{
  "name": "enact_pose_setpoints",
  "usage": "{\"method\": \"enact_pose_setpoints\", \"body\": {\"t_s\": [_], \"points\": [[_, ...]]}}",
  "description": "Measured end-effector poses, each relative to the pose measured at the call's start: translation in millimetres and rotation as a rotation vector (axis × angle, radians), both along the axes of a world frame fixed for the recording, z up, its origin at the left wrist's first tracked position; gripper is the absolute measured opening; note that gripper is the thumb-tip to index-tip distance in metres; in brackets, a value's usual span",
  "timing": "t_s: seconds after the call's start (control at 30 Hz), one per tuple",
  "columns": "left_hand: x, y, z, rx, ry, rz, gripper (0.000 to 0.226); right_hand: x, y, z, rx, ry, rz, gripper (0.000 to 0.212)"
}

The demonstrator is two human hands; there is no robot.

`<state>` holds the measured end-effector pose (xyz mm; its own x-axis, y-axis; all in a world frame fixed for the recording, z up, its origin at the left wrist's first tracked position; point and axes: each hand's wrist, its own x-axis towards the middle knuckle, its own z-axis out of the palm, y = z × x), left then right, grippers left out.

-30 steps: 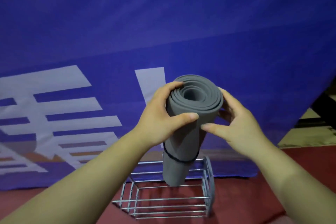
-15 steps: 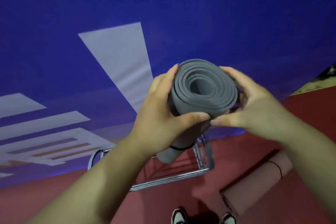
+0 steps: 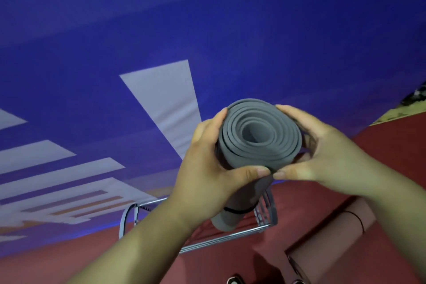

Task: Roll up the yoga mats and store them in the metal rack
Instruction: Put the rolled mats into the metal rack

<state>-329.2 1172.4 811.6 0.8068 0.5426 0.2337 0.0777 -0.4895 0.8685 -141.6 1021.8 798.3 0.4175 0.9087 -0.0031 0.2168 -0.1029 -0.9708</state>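
Grey foam, rolled into a tight cylinder, forms the yoga mat [image 3: 258,140], and both hands clamp it at its upper end. The left hand [image 3: 207,182] wraps the roll from its own side, with its fingers [image 3: 221,120] curled over the far rim and its thumb pressed across the near wall. The right hand [image 3: 327,152] mirrors this from the opposite side, its fingers [image 3: 288,110] hooked over the top edge. The two thumb tips almost meet on the near side of the roll, just under the spiral end face, which is turned up towards the person.

Below the grip, the mat hangs steeply and leans slightly, its lower end swung toward the left-hand side. A thin black band [image 3: 237,210] circles the roll well under the hands, close to that lower end. Directly beneath the grip sits the metal rack [image 3: 232,235] on the red floor [image 3: 69,260]. The mat's lower end is down at the rack, just beside the end frame on the right-hand side. Whether it rests on the wires cannot be determined.

Below and outward of the right hand, a second rolled mat [image 3: 334,237], reddish pink, lies on the floor apart from the rack. Beyond the grip, a blue banner [image 3: 207,30] with pale lettering fills the background.
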Motion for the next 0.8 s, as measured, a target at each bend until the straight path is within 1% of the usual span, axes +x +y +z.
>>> {"method": "enact_pose_setpoints", "body": {"t_s": [0.1,0.2,0.3,0.4,0.57,0.67,0.73,0.8], "points": [[-2,2,-15,-0.036,0.015,0.000,0.096,-3,-1,-9,-0.025,0.050,0.005,0.115],[-5,5,-40,-0.071,0.046,-0.013,0.102,-7,1,-29,-0.082,0.028,-0.011,0.115],[-8,7,-75,-0.081,0.113,-0.023,0.109,-9,4,-56,-0.188,-0.111,-0.007,0.113],[-6,10,-119,-0.072,0.197,-0.045,0.111,-6,6,-94,-0.304,-0.170,0.039,0.112],[7,11,-218,-0.093,0.314,-0.099,0.112,6,18,-186,-0.542,-0.386,0.146,0.124],[16,12,-284,-0.068,0.353,-0.092,0.114,15,28,-250,-0.600,-0.487,0.220,0.112],[19,12,-329,-0.058,0.358,-0.090,0.111,19,35,-289,-0.619,-0.638,0.240,0.105],[18,10,-374,-0.072,0.409,-0.071,0.108,15,40,-323,-0.671,-0.732,0.288,0.106]]}}
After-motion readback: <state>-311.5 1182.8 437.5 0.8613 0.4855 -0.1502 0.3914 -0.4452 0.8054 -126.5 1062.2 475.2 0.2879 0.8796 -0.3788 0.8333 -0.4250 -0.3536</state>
